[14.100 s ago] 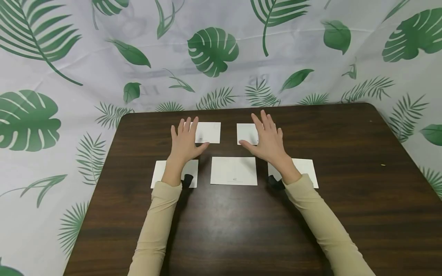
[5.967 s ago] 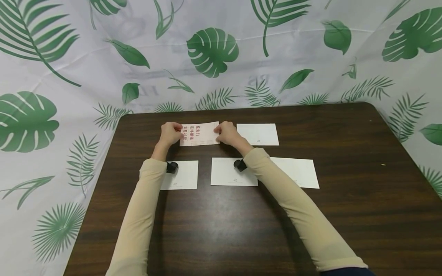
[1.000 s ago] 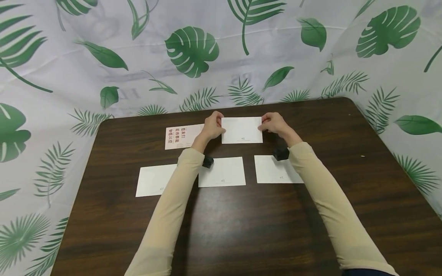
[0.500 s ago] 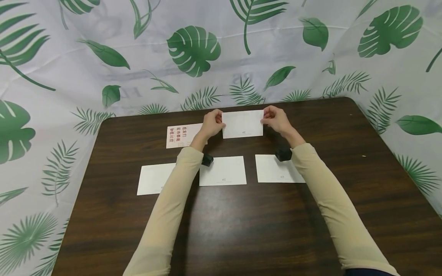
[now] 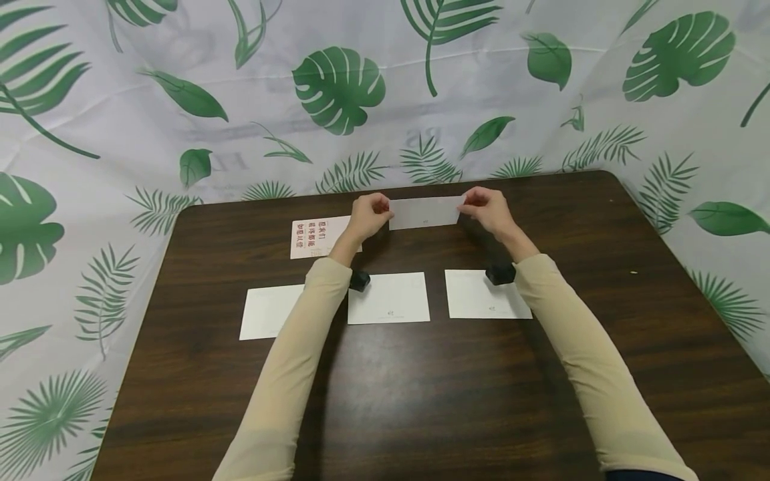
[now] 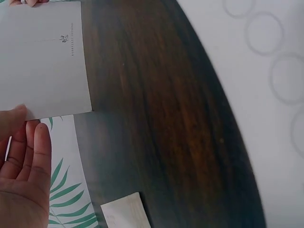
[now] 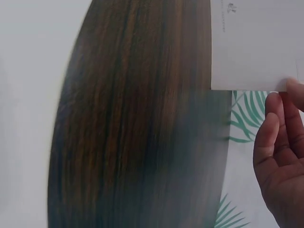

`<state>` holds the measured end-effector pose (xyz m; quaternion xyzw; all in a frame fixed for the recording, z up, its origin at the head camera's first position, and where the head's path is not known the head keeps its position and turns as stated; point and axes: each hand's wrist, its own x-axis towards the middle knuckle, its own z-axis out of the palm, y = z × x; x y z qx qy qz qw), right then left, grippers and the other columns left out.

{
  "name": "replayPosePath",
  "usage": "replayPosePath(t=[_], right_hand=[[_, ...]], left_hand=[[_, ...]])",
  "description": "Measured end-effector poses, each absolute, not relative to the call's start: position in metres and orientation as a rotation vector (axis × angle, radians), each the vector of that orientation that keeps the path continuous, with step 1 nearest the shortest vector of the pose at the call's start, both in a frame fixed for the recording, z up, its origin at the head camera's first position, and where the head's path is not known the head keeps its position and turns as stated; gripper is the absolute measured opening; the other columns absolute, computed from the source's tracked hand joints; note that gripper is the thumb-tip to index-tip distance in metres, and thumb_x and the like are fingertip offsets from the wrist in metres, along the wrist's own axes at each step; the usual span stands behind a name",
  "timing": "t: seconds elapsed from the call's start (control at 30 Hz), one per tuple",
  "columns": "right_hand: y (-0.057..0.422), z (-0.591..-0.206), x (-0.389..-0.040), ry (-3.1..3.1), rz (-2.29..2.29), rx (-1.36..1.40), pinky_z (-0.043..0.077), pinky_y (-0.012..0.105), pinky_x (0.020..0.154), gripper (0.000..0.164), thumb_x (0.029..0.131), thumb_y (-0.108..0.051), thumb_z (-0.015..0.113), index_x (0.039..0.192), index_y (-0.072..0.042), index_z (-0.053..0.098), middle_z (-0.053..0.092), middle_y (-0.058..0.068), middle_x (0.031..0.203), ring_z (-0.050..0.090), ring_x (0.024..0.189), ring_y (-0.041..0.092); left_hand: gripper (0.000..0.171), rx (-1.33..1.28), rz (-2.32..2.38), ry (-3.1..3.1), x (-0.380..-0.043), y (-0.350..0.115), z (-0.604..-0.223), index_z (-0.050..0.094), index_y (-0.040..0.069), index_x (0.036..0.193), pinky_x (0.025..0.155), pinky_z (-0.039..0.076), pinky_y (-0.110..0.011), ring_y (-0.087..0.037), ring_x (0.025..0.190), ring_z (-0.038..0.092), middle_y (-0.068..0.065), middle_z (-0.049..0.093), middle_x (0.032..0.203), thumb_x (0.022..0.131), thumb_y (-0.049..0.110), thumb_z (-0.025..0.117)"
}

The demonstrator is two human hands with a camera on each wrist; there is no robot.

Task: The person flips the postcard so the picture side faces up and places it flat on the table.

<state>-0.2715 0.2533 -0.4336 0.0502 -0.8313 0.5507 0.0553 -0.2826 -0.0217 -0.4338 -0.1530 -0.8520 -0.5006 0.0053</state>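
Note:
A white postcard [image 5: 424, 212] with a tiny printed mark hangs between both hands near the table's far edge, tilted so that it looks foreshortened. My left hand [image 5: 368, 217] pinches its left edge between thumb and fingers. At the opposite edge my right hand [image 5: 488, 212] pinches it the same way. The left wrist view shows the left thumb [image 6: 14, 118] on the face of the card. In the right wrist view the right thumb [image 7: 294, 90] presses near the card's edge. What is on the card's far side is hidden.
A card with red characters [image 5: 319, 237] lies face up behind the left forearm. Nearer stand three blank-looking white cards in a row: left [image 5: 271, 310], middle [image 5: 389, 299] and right [image 5: 481, 297]. The dark wooden table [image 5: 457, 394] ends at a leaf-print cloth [image 5: 252, 100].
Over the last second both hands have raised the white postcard from the table and tipped it. Earlier, the hands hovered open, then held the card with red characters, which now lies released.

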Motion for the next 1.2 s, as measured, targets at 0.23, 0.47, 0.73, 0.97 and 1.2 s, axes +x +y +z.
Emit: replayPosePath(t=[0.23,0.47,0.73,0.97,1.2], right_hand=[[0.259,-0.428,-0.262,-2.63,1.755,0.106,0.05,0.021,0.058,0.009,0.083,-0.004,0.069,0.089,0.003,0.068,0.065,-0.005,0.072,0.06,0.066,0.008],[0.263,-0.428,-0.256,-2.549,2.147,0.022,0.055,0.026,0.06,0.017,0.087,0.0,0.062,0.1,0.012,0.064,0.07,0.002,0.074,0.068,0.066,0.014],[0.26,-0.427,-0.251,-2.5,2.209,0.043,0.055,0.028,0.06,0.011,0.087,0.003,0.061,0.087,-0.002,0.072,0.07,0.005,0.076,0.069,0.067,0.017],[0.259,-0.426,-0.25,-2.529,2.195,0.023,0.056,0.031,0.063,0.01,0.088,0.002,0.062,0.089,-0.001,0.072,0.071,0.005,0.077,0.069,0.069,0.017],[0.26,-0.427,-0.25,-2.636,2.101,-0.067,0.055,0.032,0.068,0.024,0.091,-0.001,0.056,0.11,0.013,0.061,0.068,0.016,0.097,0.069,0.073,0.017]], left_hand=[[0.006,-0.491,-1.589,-2.657,-0.28,-0.025,-0.437,0.063,0.002,0.081,0.068,0.046,-0.024,-0.021,0.075,0.059,-0.013,0.065,0.082,0.082,-0.001,0.067],[0.009,-0.487,-1.638,-2.722,-0.272,-0.029,-0.436,0.067,-0.004,0.09,0.067,0.045,-0.022,-0.018,0.077,0.058,-0.013,0.066,0.086,0.084,0.003,0.066],[0.024,-0.048,-2.151,-2.745,-0.262,-0.031,-0.427,0.064,-0.009,0.108,0.081,0.052,-0.028,-0.026,0.09,0.064,-0.021,0.064,0.106,0.09,0.006,0.059],[0.023,0.238,-2.555,-2.524,-0.264,-0.03,-0.423,0.063,-0.012,0.106,0.075,0.054,-0.027,-0.02,0.075,0.066,-0.02,0.065,0.096,0.09,0.004,0.059],[0.025,0.374,-2.496,-2.556,-0.257,-0.026,-0.411,0.063,-0.01,0.11,0.074,0.054,-0.025,-0.012,0.066,0.064,-0.018,0.064,0.106,0.087,0.0,0.062]])
